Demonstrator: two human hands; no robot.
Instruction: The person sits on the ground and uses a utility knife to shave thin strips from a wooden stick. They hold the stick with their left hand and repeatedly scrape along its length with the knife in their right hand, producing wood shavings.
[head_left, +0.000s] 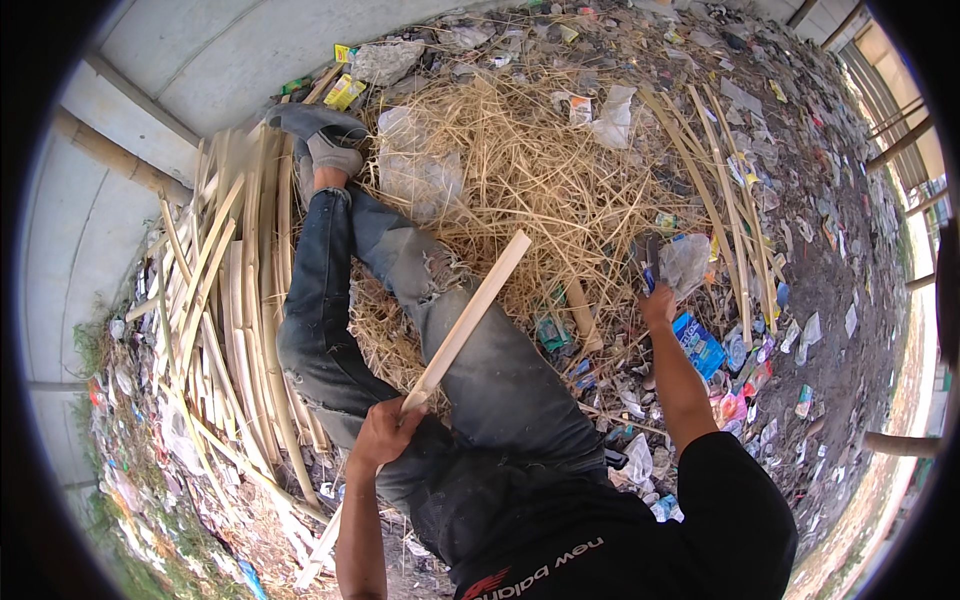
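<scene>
My left hand [385,432] is closed around a long, pale, flat strip of split bamboo [468,322]. The strip slants across my thigh, its upper end over the torn knee of my jeans and its lower end beside my left forearm. Out to the right, my right hand [658,306] grips a knife [651,262] by a handle with some blue on it. Its dark blade points away from me and is hard to make out against the litter. The knife and the bamboo strip are well apart.
A stack of bamboo strips [255,310] lies left of my legs, near a grey wall [200,50]. Straw-like shavings [530,150] cover the ground ahead. More strips [728,200] lie at the right. Plastic litter, including a blue packet [698,345], surrounds me.
</scene>
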